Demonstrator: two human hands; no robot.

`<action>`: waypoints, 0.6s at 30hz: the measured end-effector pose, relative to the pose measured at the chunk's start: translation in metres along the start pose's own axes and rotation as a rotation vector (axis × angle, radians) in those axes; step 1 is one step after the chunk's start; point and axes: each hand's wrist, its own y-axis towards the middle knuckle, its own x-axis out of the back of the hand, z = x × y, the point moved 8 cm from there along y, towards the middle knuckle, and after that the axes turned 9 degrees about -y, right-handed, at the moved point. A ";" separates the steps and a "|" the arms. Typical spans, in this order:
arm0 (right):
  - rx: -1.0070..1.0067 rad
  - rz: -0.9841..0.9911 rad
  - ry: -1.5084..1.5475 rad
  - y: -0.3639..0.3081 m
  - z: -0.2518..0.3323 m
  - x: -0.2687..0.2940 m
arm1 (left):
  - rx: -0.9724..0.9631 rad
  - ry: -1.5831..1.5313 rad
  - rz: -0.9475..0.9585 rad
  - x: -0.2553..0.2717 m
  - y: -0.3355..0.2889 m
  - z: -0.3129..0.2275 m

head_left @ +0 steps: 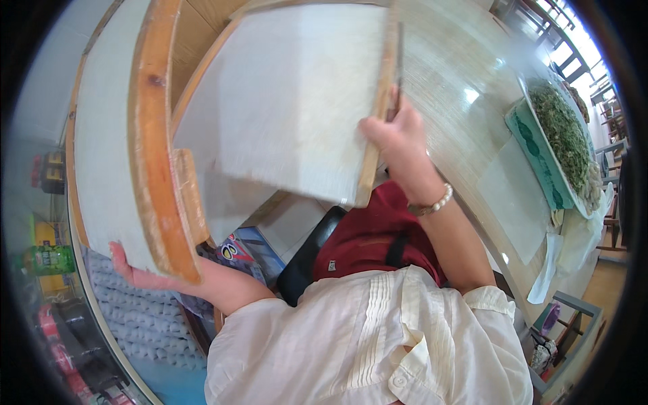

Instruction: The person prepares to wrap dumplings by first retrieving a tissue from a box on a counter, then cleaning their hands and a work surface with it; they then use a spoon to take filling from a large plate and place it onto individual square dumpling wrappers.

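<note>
At the left, a tall white panel with a thick orange-brown wooden rim (154,128) stands steeply tilted. My left hand (145,273) is closed on its lower end, the thumb over the white face and the other fingers mostly hidden. Beside it, a second white panel in a thin wooden frame (290,88) is raised, slightly blurred. My right hand (398,131) grips its right edge, thumb on the near side. A thin dark strip rises just above this hand; whether it belongs to the frame I cannot tell.
A pale glossy table (449,61) lies to the right, bearing a teal tray (530,145) heaped with dried green herbs (560,128) and a white plastic bag. At far left stands a case with bottles (50,260). A grey knitted cushion (138,307) and black seat (304,260) are near me.
</note>
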 end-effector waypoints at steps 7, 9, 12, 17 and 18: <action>0.118 0.299 -0.256 -0.020 -0.005 -0.112 | -0.820 0.796 0.210 -0.016 0.000 -0.048; 0.115 0.364 -0.301 -0.014 -0.017 -0.142 | -0.483 0.411 0.142 0.032 0.046 -0.016; 0.084 0.511 -0.372 -0.006 -0.052 -0.194 | -0.293 0.194 0.106 0.052 0.058 0.015; -0.007 0.636 -0.236 0.009 -0.089 -0.258 | -0.368 0.260 0.217 -0.016 -0.008 0.003; -0.005 0.662 -0.163 0.016 -0.099 -0.270 | -0.309 0.224 0.231 -0.021 -0.012 0.008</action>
